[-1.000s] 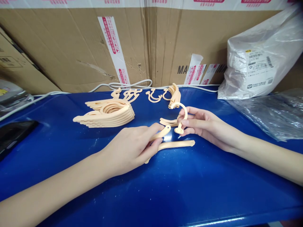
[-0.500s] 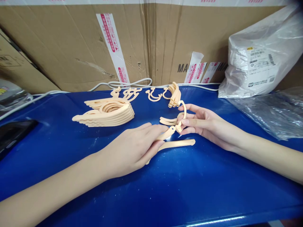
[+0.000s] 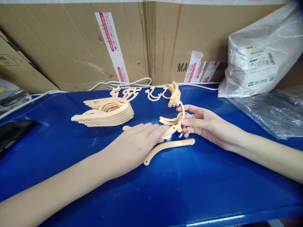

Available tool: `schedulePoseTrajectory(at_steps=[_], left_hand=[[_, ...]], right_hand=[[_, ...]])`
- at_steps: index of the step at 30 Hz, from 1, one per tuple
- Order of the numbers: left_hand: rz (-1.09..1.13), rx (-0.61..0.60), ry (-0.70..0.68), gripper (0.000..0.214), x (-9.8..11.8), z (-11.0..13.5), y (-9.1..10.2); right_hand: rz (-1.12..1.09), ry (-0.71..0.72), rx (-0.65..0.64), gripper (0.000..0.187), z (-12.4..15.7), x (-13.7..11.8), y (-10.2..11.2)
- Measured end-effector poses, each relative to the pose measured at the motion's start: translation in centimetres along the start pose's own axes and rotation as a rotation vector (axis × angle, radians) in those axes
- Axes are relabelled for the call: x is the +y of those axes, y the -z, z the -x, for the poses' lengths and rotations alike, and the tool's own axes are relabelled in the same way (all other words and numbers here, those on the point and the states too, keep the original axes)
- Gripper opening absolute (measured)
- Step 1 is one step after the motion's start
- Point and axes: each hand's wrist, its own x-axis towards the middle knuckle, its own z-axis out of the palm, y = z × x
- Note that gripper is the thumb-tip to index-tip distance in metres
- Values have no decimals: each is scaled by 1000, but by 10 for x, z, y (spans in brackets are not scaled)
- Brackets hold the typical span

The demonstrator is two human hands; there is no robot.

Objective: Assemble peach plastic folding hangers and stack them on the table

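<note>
My left hand [image 3: 137,145] lies over a peach plastic hanger arm [image 3: 167,132], its fingers closed on the arm's end near the table's middle. My right hand [image 3: 201,124] pinches a peach plastic hook [image 3: 181,114], whose lower end meets the tip of that arm. A second curved hanger arm [image 3: 169,146] lies loose on the blue table [image 3: 165,195] just in front of both hands. More curved pieces [image 3: 168,121] lie under my right fingers.
A stack of finished peach hangers [image 3: 106,114] lies at the back left. Loose hooks [image 3: 153,94] and a bundle of hooks [image 3: 174,93] sit near a white cable [image 3: 127,84] and cardboard boxes [image 3: 78,47]. Plastic bags [image 3: 258,53] stand at the right, a black object [image 3: 11,134] at the left edge.
My left hand slid the hanger arm to the right until its tip met the hook's lower end. My right hand stayed nearly still while turning the hook edge-on.
</note>
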Motion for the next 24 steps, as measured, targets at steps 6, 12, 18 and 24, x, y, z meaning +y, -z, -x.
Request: schedulePoseTrajectory(at_steps=[6, 12, 18, 24], left_hand=[[-129, 57, -87, 24, 0, 0, 1], [-180, 67, -115, 30, -1, 0, 2], [-204, 41, -115, 34, -2, 0, 4], [-220, 5, -118, 35, -2, 1, 4]], right_hand=[[41, 15, 35, 50, 0, 2, -2], [119, 52, 65, 49, 2, 5, -4], [149, 59, 86, 49, 1, 7, -5], [178, 71, 105, 52, 2, 8, -6]])
